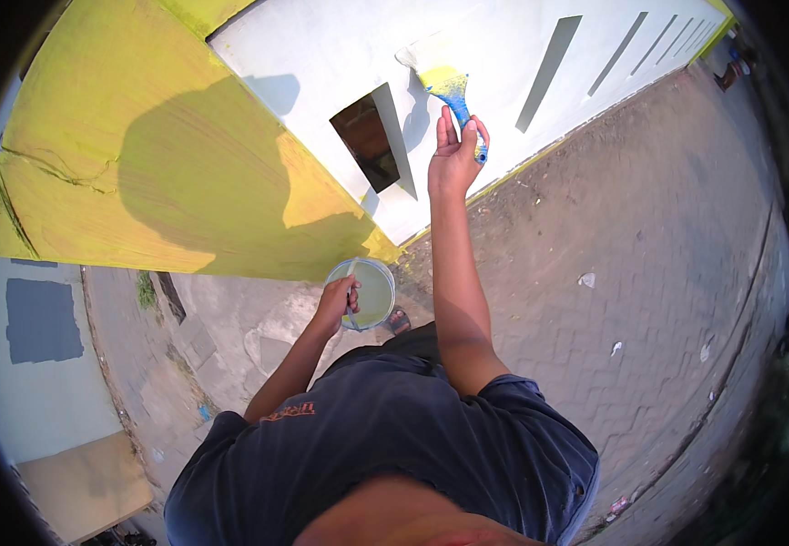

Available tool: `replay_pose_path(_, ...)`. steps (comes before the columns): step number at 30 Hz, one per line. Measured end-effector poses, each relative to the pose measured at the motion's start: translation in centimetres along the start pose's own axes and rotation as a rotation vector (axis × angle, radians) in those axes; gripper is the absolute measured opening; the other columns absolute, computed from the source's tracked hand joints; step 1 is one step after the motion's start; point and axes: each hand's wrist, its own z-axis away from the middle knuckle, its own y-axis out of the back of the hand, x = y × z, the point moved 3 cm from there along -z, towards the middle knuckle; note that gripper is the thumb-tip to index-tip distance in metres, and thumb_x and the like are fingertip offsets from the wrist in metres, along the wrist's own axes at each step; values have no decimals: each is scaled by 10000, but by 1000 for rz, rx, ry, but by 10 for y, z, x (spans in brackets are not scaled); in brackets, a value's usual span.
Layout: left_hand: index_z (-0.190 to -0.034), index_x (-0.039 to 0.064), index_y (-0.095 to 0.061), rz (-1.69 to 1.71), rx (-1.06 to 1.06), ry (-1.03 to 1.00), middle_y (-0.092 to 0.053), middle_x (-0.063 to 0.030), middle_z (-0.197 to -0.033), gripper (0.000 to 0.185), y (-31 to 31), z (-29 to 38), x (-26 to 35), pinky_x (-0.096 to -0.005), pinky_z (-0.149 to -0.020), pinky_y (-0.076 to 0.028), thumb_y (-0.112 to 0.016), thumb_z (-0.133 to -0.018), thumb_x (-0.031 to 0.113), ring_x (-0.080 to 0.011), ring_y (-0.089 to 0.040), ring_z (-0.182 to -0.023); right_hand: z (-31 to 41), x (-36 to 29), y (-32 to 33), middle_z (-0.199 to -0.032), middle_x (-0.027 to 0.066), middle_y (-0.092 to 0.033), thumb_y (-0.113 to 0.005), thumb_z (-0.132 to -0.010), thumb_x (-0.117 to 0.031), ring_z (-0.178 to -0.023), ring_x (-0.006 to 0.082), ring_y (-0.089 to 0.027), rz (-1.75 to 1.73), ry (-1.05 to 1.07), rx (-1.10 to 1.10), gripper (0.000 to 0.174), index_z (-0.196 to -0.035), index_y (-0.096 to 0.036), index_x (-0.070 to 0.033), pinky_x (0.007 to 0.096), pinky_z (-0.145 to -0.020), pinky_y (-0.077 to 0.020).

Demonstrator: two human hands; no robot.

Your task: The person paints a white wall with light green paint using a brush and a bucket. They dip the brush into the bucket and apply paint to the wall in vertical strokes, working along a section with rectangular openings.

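Note:
My right hand (458, 153) grips the blue handle of a wide paintbrush (447, 87), its ferrule and bristles streaked with yellow paint. The bristle end lies over the white wall (490, 41), above a rectangular opening; whether it touches is hard to tell. Lower and to the left, my left hand (341, 300) is closed on the handle of a round bucket (375, 293) with pale yellow-green liquid inside. The bucket hangs near the lower corner of the yellow wall (182, 130), where the two walls meet. My shadow falls across the yellow wall.
A rectangular opening (370, 140) and several narrow slots (550, 74) cut the white wall. Paving (640, 293) with bits of litter (587, 280) runs along its foot. A person (736, 68) is far off at the upper right. A pale wall with a grey patch (44, 321) stands left.

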Motion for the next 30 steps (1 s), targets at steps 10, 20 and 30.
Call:
replay_pose_path(10, -944, 39, -570, -32, -22, 5, -448, 2, -643, 300, 26, -4, -3, -301, -559, -444, -513, -1015, 325, -119, -455, -549, -7, 12, 73, -1202, 212, -563, -566, -1002, -120, -1096, 358, -649, 153, 50, 76, 200, -1144, -492, 0, 407, -975, -554)
replay_pose_path(20, -937, 39, -574, -59, -77, -4, -456, 2, -630, 316, 13, -9, -1, -300, -541, -448, -512, -1021, 338, -114, -461, -536, -11, 19, 130, -1109, 185, -618, -593, -977, -64, -957, 288, -699, 296, 105, 165, 163, -1102, -553, 33, 355, -878, -612)
replay_pose_path(30, -925, 47, -576, 7, -97, 21, -453, 6, -622, 314, 5, -9, -4, -297, -543, -452, -524, -1019, 342, -110, -462, -530, -26, -31, 157, -1074, 163, -651, -614, -958, -39, -913, 263, -705, 491, 16, 84, 161, -1096, -597, 43, 349, -854, -621)
